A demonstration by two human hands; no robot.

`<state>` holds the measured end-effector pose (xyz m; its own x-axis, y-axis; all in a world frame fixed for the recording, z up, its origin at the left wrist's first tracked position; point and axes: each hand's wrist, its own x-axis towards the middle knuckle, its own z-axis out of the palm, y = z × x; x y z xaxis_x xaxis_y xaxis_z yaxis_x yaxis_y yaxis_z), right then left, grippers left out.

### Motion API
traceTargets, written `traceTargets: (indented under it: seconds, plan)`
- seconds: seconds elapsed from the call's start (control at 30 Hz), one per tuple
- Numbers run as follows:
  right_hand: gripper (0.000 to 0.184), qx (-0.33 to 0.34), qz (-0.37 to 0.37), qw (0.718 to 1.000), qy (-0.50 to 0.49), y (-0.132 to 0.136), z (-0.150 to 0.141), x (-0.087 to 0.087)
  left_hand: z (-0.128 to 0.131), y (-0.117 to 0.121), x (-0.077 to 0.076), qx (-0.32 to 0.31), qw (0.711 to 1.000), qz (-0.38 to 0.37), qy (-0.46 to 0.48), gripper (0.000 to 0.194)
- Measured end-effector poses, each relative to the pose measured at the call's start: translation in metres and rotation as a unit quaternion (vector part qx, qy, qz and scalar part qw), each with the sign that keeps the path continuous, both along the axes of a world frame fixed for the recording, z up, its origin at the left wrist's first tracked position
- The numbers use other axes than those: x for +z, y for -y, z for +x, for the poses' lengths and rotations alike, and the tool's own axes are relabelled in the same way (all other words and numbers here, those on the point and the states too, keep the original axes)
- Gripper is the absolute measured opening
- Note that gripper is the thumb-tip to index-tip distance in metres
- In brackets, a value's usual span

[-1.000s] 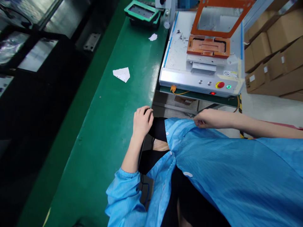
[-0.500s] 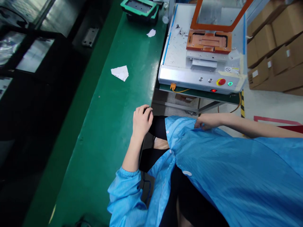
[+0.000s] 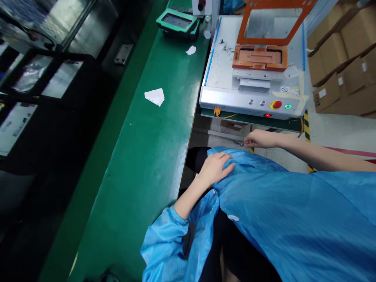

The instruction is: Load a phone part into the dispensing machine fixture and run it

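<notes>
My left hand (image 3: 216, 167) rests on the front of the blue work coat (image 3: 264, 196), its fingers stretched and the thumb apart, with nothing held. To its right, my right hand (image 3: 257, 139) hovers just off the coat's edge, below the machine's front. Its fingers are curled in and nothing shows in them. The nearest thing on that side is the silver machine (image 3: 223, 96) with an orange fixture (image 3: 260, 58), whose framed lid (image 3: 242, 29) stands raised. Two lights on its front panel glow, one red and one green.
A green workbench (image 3: 147, 156) runs along my left, bearing two white paper scraps (image 3: 155, 96) and green-and-black trays (image 3: 178, 21) at the far end. Black bins (image 3: 73, 58) stand beyond it. Cardboard boxes (image 3: 346, 78) are stacked at the right. A floor gap separates bench and machine stand.
My left hand has left the bench edge and moved right onto the coat. My right hand has let go of the coat's edge and risen slightly. The view has shifted a little.
</notes>
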<state>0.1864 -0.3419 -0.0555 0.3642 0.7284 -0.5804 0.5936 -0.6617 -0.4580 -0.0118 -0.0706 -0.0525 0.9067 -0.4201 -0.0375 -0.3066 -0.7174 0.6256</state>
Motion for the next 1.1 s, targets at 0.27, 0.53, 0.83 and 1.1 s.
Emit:
traceTargets:
  seconds: [0.27,0.53,0.83,1.1]
  plan:
    - [0.057,0.064,-0.028,0.997,-0.042,0.004,-0.030,-0.031,-0.008,0.031,-0.016,-0.060,0.994,0.043,-0.080,0.029]
    - [0.031,0.074,-0.038,0.996,0.013,0.002,-0.050,-0.052,-0.014,0.034,-0.015,-0.080,0.992,0.072,-0.063,0.028]
    - [0.030,-0.087,0.010,0.996,0.035,0.016,-0.015,-0.077,-0.006,0.028,-0.019,-0.022,0.996,0.090,-0.017,0.027]
    - [0.053,-0.215,0.082,0.973,0.025,0.023,0.000,-0.067,0.008,0.021,-0.023,0.025,0.994,0.109,0.008,0.028]
